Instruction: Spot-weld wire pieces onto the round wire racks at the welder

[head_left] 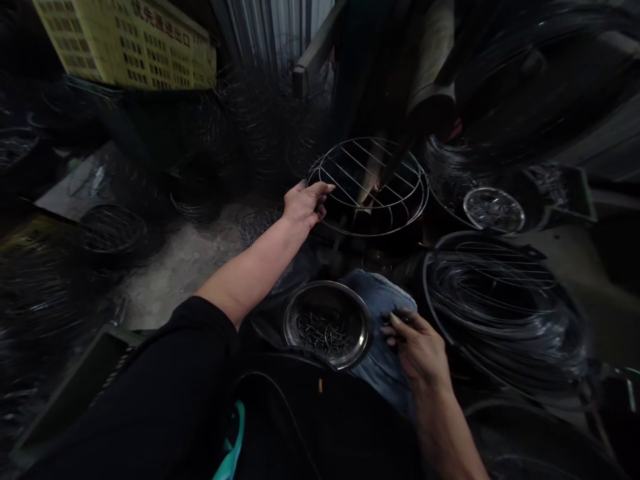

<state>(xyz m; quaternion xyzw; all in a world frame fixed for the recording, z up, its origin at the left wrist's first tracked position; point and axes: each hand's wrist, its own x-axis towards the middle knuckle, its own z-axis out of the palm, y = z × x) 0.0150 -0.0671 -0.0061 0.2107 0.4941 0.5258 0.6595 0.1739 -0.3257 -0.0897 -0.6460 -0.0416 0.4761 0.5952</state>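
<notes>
My left hand (303,203) is stretched forward, its thumb and fingers closed on the left rim of a round wire rack (371,205). The rack has a double ring with several parallel bars and lies roughly level beneath a dark machine part. My right hand (423,350) hovers over the denim-covered knee (377,303), thumb and darkened fingertips pinched together; whatever is between them is too dark to make out. Between my arms, a shiny metal bowl (364,341) rests at my lap. Short bits of wire (323,332) lie inside it.
A big coil of wire (500,313) sits in a tub at right. Behind it is a small metal bowl (515,223) of metal pieces. The machine's cylinder (434,73) hangs above the rack. A yellow crate (165,50) stands back left; round wire racks (113,230) lie at left.
</notes>
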